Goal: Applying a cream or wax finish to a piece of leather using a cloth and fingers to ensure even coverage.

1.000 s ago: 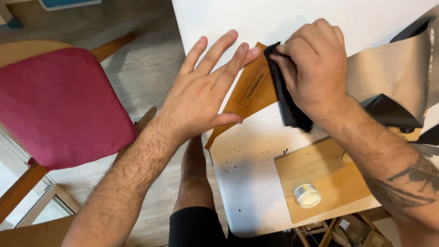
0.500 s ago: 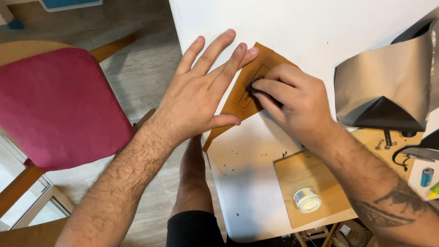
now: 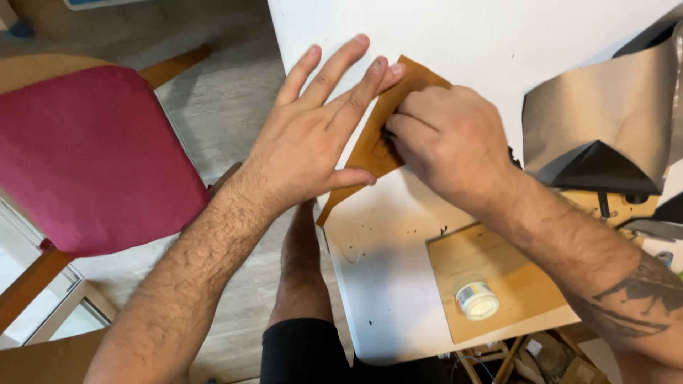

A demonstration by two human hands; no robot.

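Note:
A tan leather piece (image 3: pixel 421 75) lies at the left edge of the white table (image 3: pixel 469 35), its lower corner hanging over the edge. My left hand (image 3: pixel 313 139) lies flat on it, fingers spread. My right hand (image 3: pixel 448 142) is closed around a black cloth (image 3: pixel 511 153), of which only small dark bits show, and its fingertips press on the middle of the leather, next to my left fingers.
A flat tan sheet (image 3: pixel 512 274) lies at the table's near corner with a small white-lidded jar (image 3: pixel 477 299) on it. A folded grey and black sheet (image 3: pixel 605 114) sits at the right. A red-cushioned wooden chair (image 3: pixel 85 156) stands to the left, and my bare leg (image 3: pixel 302 263) is below.
My right hand brought the black cloth down from the right onto the leather and has closed over it, moving slightly left. My left hand stayed flat on the leather.

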